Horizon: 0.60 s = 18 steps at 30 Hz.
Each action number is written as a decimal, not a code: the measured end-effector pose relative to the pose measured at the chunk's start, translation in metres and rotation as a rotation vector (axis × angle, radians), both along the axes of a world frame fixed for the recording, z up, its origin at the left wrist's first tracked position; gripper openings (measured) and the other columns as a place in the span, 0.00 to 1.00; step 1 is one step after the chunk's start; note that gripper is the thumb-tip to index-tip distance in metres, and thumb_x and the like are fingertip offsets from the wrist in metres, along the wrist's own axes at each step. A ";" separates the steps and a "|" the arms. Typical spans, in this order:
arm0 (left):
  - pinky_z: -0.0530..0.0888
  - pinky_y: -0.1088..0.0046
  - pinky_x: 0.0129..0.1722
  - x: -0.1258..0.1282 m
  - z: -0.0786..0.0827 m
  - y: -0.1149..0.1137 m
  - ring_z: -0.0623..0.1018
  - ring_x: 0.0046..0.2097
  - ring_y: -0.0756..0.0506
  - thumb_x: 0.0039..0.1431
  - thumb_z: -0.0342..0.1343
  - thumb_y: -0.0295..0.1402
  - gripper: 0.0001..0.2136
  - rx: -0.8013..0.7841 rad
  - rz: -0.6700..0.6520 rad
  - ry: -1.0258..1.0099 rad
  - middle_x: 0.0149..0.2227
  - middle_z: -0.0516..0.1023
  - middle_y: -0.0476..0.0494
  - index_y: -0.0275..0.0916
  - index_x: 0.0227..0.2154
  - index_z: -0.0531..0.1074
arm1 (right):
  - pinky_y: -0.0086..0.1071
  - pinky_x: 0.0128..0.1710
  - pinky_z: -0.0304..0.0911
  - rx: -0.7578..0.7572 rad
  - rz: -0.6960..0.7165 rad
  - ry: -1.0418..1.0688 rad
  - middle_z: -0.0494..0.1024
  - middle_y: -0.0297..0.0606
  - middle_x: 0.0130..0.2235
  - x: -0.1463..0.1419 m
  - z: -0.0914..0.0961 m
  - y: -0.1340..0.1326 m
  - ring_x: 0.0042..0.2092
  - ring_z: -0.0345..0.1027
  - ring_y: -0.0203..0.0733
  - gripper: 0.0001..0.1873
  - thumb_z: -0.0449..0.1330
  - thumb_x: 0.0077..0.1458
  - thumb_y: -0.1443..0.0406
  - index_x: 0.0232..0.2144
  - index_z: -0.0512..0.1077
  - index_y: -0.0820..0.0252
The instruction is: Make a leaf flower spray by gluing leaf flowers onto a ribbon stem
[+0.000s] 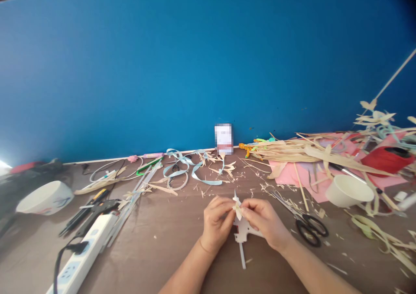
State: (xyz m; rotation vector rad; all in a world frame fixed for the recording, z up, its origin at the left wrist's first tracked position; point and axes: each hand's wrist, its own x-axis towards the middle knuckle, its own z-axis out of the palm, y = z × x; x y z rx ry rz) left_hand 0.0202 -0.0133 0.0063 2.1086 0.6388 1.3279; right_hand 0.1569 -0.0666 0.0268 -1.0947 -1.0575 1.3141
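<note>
Two hands pinch a small pale husk flower over a white glue gun

The left hand [218, 222] and the right hand [264, 222] meet near the middle of a brown table [156, 259]. Between their fingertips is a small, pale, petalled husk flower [238, 211], gripped from both sides, thumb against forefinger on each hand. It is raised in front of a white glue gun [241, 232], whose pointed nozzle faces the blue wall [195, 68]; a translucent glue stick [242, 257] juts from its rear, toward the person. Whether either hand also touches the gun is hard to tell.

Just beyond the right hand, black-handled scissors [308, 229] lie with blades pointing away. Farther right, dried husk strips [302, 148] are heaped over pink paper [292, 174], with a white cup [349, 191] at the near edge of the heap. More husk flowers [377, 117] stand out at the far right.

On the left are a white power strip [92, 253] with a black plug [78, 247] in it, a bundle of clear sticks [131, 205] beside it, and a white bowl [40, 198], tilted in view. Light-blue ribbon [203, 180] curls along the back, near a blurred white card [223, 137] upright against the wall. Husk scraps litter the tabletop around the scissors.
</note>
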 end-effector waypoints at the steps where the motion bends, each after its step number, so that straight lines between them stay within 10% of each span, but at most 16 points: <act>1: 0.69 0.71 0.32 0.000 0.000 0.000 0.73 0.31 0.48 0.52 0.52 0.25 0.06 -0.002 -0.008 -0.001 0.29 0.76 0.42 0.38 0.29 0.73 | 0.25 0.16 0.38 -0.015 -0.003 0.022 0.52 0.23 0.14 0.000 0.000 0.000 0.17 0.42 0.26 0.15 0.59 0.47 0.57 0.19 0.63 0.61; 18: 0.70 0.71 0.33 0.002 0.001 0.002 0.74 0.30 0.47 0.54 0.52 0.29 0.07 -0.131 -0.143 0.009 0.27 0.78 0.40 0.36 0.26 0.74 | 0.24 0.14 0.32 -0.172 0.061 0.268 0.50 0.19 0.11 0.002 -0.007 0.003 0.14 0.37 0.23 0.13 0.59 0.43 0.61 0.17 0.61 0.61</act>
